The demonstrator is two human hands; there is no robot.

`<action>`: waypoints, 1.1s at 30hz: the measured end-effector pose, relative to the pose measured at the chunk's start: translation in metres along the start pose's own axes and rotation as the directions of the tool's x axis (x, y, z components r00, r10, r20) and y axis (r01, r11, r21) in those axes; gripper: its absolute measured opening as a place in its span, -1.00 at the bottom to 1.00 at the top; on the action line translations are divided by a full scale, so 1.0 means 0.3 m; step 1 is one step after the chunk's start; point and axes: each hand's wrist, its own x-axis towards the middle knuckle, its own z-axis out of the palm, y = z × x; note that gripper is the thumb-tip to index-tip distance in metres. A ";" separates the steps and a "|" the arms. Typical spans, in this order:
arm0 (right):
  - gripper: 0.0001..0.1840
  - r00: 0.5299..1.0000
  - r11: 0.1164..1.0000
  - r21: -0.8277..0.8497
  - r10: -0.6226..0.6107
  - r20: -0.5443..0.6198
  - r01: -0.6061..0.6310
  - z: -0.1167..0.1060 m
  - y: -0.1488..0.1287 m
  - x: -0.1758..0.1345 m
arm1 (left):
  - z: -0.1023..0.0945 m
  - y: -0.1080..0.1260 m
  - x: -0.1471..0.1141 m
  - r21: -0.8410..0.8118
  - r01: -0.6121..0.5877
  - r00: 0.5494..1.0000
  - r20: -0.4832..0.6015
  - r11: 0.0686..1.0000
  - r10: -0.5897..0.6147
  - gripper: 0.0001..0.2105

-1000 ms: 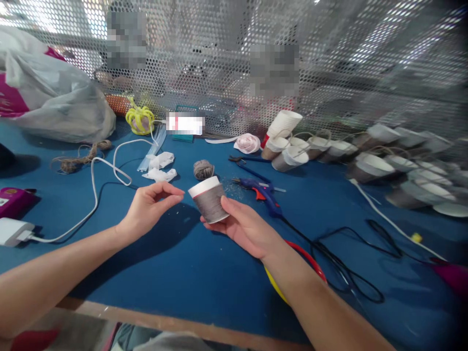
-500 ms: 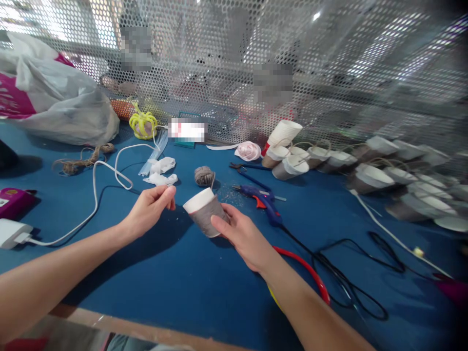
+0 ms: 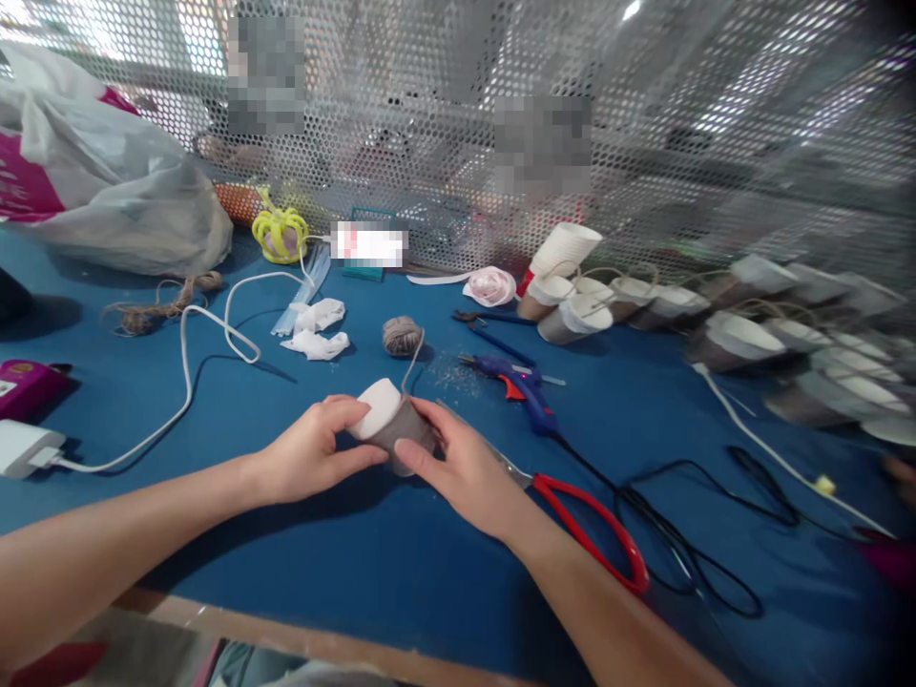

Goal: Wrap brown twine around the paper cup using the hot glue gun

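Note:
Between my hands, just above the blue table, is a paper cup point(image 3: 405, 426) wound with grey yarn, its white end tilted up and to the left. My left hand point(image 3: 322, 448) grips that white end, thumb and fingers on either side. Around the grey-wrapped side, my right hand point(image 3: 465, 465) is closed. A strand of yarn runs from the cup to a grey yarn ball point(image 3: 402, 337) behind it. Right of the ball lies a blue glue gun point(image 3: 519, 382) with a red trigger. Red-handled scissors point(image 3: 593, 534) lie partly under my right forearm.
Several yarn-wrapped cups point(image 3: 576, 318) with handles line the back right, near a black cord point(image 3: 673, 477). Pliers point(image 3: 493, 324) and a pink ribbon roll point(image 3: 490, 285) lie mid-table. White scraps point(image 3: 316, 343), a white cable point(image 3: 187, 382) and a plastic bag point(image 3: 129, 191) are left. A perforated screen point(image 3: 429, 114) stands behind.
My left hand has moved right and closed on the cup's white end. The cup has turned in my right hand, its opening no longer facing me as before. More of the scissors shows.

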 end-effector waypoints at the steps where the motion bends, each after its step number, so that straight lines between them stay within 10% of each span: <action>1: -0.49 1.000 1.000 0.011 -0.008 -0.002 0.008 0.000 0.001 0.001 | 0.003 0.003 -0.002 -0.010 -0.006 1.000 0.023 1.000 0.006 -0.81; 12: -0.80 0.967 0.872 0.487 0.161 -0.195 -0.047 0.014 0.001 0.019 | 0.012 0.032 -0.005 -0.170 0.077 0.981 0.191 0.982 -0.043 -0.81; 33: -0.71 0.946 0.991 0.137 0.057 -0.318 -0.014 0.001 0.037 0.017 | 0.006 0.030 -0.013 -0.409 0.148 0.972 0.230 0.900 -0.055 -0.81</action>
